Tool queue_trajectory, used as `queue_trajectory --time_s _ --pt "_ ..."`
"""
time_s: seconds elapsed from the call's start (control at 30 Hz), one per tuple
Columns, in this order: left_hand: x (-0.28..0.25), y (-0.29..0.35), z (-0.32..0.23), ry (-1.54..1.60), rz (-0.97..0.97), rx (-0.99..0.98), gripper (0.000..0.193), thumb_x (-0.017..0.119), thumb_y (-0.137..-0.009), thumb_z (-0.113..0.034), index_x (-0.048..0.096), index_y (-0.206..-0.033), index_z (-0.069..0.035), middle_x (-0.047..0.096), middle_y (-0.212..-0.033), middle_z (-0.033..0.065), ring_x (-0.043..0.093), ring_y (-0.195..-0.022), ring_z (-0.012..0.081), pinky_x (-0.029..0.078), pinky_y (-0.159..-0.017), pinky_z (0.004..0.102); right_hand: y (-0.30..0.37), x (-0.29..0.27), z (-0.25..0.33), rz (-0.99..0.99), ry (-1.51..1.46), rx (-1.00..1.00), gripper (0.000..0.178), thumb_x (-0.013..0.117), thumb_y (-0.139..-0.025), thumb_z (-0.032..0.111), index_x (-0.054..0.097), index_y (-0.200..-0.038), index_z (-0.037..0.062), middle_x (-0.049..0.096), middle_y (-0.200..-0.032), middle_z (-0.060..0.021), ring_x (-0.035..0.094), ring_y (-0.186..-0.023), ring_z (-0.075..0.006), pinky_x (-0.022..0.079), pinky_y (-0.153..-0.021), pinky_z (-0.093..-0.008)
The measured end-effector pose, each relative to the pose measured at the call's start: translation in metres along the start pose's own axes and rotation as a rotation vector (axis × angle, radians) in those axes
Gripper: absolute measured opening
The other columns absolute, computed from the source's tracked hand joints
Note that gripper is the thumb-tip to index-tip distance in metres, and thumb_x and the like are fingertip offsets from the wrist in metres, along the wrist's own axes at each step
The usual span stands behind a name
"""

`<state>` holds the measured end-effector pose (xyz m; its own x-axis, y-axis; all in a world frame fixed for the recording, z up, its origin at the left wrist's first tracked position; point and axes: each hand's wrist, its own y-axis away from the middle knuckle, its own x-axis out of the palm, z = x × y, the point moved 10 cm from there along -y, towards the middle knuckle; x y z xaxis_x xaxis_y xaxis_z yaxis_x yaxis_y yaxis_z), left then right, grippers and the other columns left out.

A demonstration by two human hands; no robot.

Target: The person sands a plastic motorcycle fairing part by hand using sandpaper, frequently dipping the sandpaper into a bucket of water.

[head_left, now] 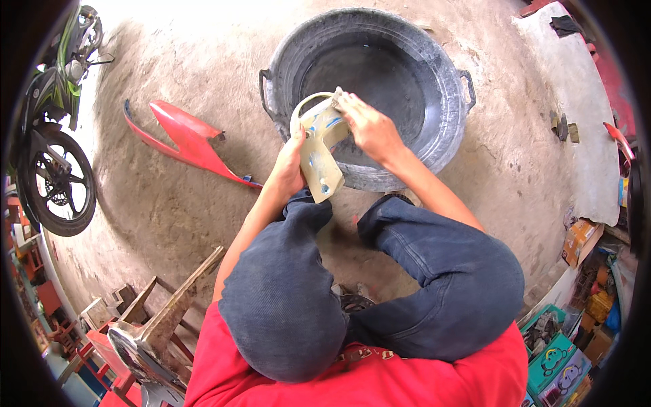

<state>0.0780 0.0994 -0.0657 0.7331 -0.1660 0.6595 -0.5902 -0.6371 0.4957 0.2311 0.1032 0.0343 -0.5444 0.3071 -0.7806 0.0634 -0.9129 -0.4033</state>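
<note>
A cream-coloured, curved plastic panel (pixel 321 163) with blue and bare-looking patches is held over the near rim of a tub, tilted above my knees. My left hand (pixel 293 161) grips its left edge, thumb up along the side. At the panel's upper end, my right hand (pixel 368 129) presses with bent fingers held together. Something small and greyish shows at those fingertips; I cannot make out what it is. Just beyond stands the large black tub (pixel 444 102) with two side handles and dark water (pixel 366 71) in it.
A red panel (pixel 186 142) lies on the concrete floor to the left. Farther left stands a motorcycle (pixel 57 163). Wooden pieces (pixel 173 305) rise by my left side. Boxes (pixel 556 363) and clutter line the right, below a pale grey sheet (pixel 583 122).
</note>
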Motion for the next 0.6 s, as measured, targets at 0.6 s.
queue_trajectory --time_s 0.6 --pt "0.006 -0.002 -0.003 0.034 -0.016 -0.023 0.069 0.054 -0.105 -0.057 0.044 -0.155 -0.009 0.058 -0.147 0.0129 0.058 -0.132 0.0298 0.049 -0.11 0.0487 0.005 0.004 0.028 0.078 0.051 -0.212 0.038 0.064 -0.091 0.017 0.071 -0.127 0.0054 0.068 -0.138 -0.0152 0.066 -0.127 -0.0301 0.052 -0.108 -0.0411"
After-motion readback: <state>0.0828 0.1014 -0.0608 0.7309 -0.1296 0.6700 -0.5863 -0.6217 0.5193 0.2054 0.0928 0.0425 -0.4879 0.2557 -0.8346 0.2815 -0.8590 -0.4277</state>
